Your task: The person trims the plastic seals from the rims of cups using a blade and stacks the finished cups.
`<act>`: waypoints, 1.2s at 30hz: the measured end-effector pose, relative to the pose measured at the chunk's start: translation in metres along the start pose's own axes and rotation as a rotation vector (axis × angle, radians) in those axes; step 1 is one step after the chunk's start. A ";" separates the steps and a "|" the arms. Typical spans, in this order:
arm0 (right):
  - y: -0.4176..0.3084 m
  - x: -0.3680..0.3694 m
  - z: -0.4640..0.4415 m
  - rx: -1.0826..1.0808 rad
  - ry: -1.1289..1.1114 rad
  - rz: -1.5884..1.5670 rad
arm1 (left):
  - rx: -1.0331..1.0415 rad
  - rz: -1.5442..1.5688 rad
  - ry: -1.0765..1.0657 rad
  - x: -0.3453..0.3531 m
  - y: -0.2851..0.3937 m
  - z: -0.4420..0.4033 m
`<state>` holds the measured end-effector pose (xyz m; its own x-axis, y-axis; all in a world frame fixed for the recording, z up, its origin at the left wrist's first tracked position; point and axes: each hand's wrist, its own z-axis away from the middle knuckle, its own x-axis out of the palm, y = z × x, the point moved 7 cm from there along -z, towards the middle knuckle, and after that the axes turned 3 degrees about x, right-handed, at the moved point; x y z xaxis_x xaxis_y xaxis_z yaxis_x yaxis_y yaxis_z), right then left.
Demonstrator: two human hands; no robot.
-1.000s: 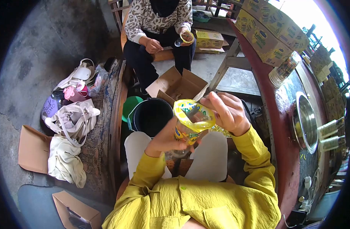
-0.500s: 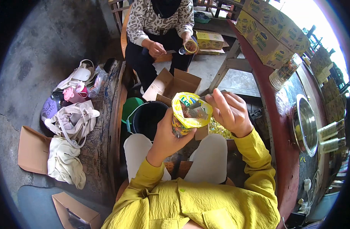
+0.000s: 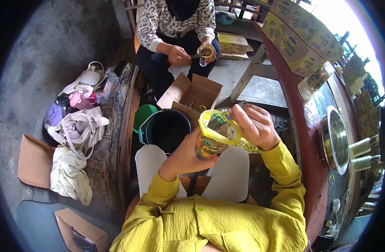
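My left hand [image 3: 186, 154] is wrapped round a clear plastic cup [image 3: 207, 147] with a coloured print, tilted above my knees. A yellow printed film [image 3: 205, 122] rings the cup's mouth, its edge ragged. At the right side of the rim, my right hand [image 3: 256, 128] pinches a thin dark blade-like tool [image 3: 221, 117] that reaches into the opening. The tool's handle is mostly hidden by the fingers. Across from me, a person [image 3: 175, 25] holds another cup [image 3: 205, 52] with a yellow rim and a thin tool near it.
Between us stand an open cardboard box [image 3: 194, 94] and a black bucket [image 3: 167, 128]. At the right, a red-edged table [image 3: 308, 168] bears a metal bowl [image 3: 336, 138], stacked cups [image 3: 312, 86] and lemon-printed cartons [image 3: 291, 42]. Bags [image 3: 81, 126] lie on the left bench.
The cup and my left hand have shifted a little to the right since the last frame. The other person's cup has tipped more upright. My right hand stays at the rim.
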<state>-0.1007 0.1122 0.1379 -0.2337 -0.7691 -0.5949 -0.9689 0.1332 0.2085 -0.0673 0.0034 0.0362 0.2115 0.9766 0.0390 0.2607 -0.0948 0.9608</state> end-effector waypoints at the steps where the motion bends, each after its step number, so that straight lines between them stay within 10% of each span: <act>1: 0.000 0.000 0.002 -0.008 0.001 -0.004 | -0.024 0.083 -0.017 0.002 -0.003 0.002; 18: 0.003 0.000 0.005 -0.022 0.007 -0.126 | -0.220 0.706 -0.332 0.038 -0.001 0.001; 36: 0.019 -0.002 0.012 0.067 -0.127 0.027 | 0.156 -0.127 0.164 -0.008 0.006 -0.007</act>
<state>-0.1201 0.1235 0.1336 -0.2640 -0.6798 -0.6842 -0.9644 0.1976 0.1757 -0.0740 -0.0034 0.0438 0.0159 0.9996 -0.0231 0.4200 0.0143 0.9074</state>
